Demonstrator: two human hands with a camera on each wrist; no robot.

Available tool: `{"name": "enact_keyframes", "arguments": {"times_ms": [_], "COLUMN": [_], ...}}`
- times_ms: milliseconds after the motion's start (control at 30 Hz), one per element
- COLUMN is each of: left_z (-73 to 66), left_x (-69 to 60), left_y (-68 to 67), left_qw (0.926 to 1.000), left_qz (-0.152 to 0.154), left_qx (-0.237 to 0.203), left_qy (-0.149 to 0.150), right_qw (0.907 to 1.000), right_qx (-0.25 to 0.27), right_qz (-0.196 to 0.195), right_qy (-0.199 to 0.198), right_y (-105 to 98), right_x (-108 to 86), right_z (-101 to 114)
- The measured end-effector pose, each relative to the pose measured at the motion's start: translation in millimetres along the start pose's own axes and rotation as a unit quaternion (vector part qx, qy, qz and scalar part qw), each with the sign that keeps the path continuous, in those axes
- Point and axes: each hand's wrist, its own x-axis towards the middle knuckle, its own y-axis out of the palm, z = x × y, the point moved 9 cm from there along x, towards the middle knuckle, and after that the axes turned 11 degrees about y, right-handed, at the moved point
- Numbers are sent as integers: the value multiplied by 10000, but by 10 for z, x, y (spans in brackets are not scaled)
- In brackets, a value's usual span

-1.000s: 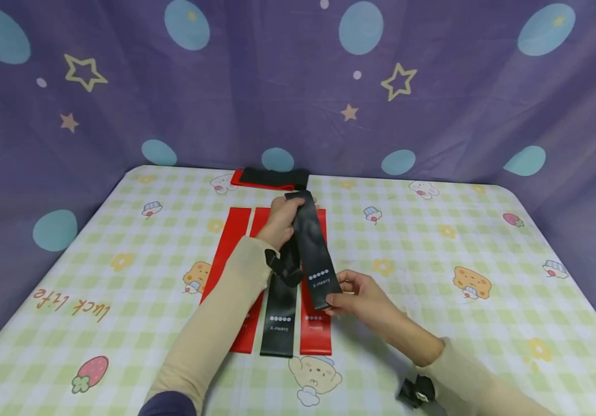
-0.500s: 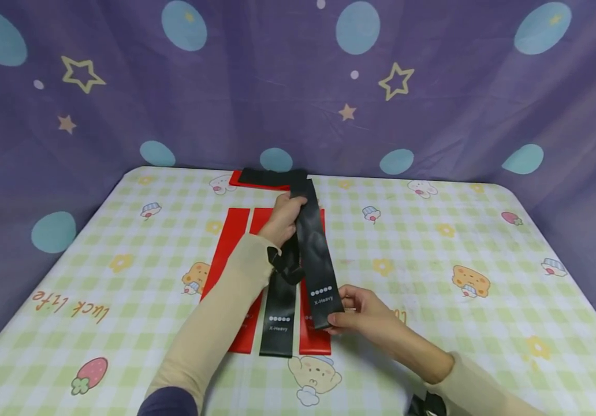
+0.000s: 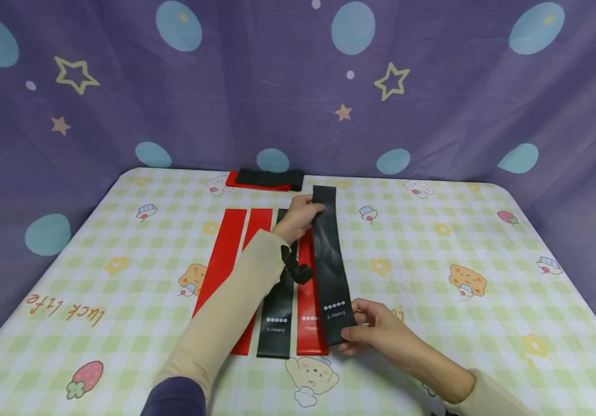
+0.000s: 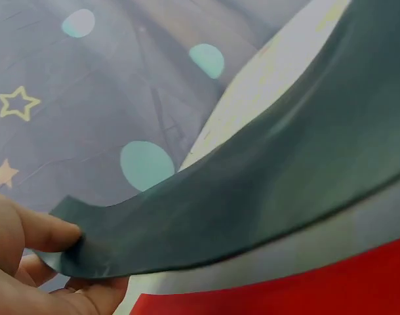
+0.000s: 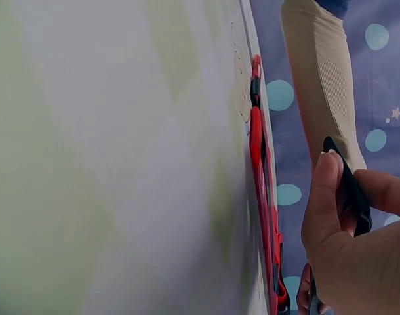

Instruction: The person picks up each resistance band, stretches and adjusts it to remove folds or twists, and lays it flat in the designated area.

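Observation:
A long black band (image 3: 330, 254) marked "X-Heavy" is stretched lengthwise between both hands, raised above the cloth. The left hand (image 3: 299, 218) pinches its far end, thumb on top, as the left wrist view also shows with the band (image 4: 220, 210) running away from the fingers. At the near end the right hand (image 3: 373, 332) pinches the lower right corner; in the right wrist view the band's edge (image 5: 347, 180) lies between thumb and fingers. Just left of it, a red band (image 3: 308, 294) lies flat, partly covered by the held one.
Further left lie another black X-Heavy band (image 3: 276, 306) and two red bands (image 3: 223, 254), side by side and partly under the left forearm. A folded black piece (image 3: 267, 177) rests on a folded red one (image 3: 231, 180) at the table's back edge. A patterned curtain (image 3: 225, 86) hangs behind.
Both hands have carried the black band to the right and the right hand has come nearer the front edge. The band now hangs straighter, beside the red band rather than slanting across it.

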Motion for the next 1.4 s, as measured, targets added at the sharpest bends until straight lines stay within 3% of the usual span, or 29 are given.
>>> {"name": "enact_keyframes", "arguments": {"times_ms": [467, 667, 967, 1167, 1400], "left_z": [73, 129, 156, 173, 121], "left_x": [35, 48, 72, 98, 101], "left_y": [185, 190, 206, 209, 210], "left_qw": [9946, 9929, 9902, 9867, 9801], "left_qz": [360, 289, 227, 145, 35], "left_qx": [973, 1151, 1373, 1620, 1958], "left_qy": [4, -48, 81, 89, 320], "right_qw": [9995, 9988, 9987, 9981, 9968], "right_qx": [168, 209, 128, -42, -403], "right_qz": [115, 52, 290, 304, 224], "right_qy": [223, 447, 405, 535, 652], "right_y": [-142, -186, -191, -203, -205], "right_x": [-118, -131, -157, -165, -160], "right_z": [-150, -205, -216, -258, -280]}}
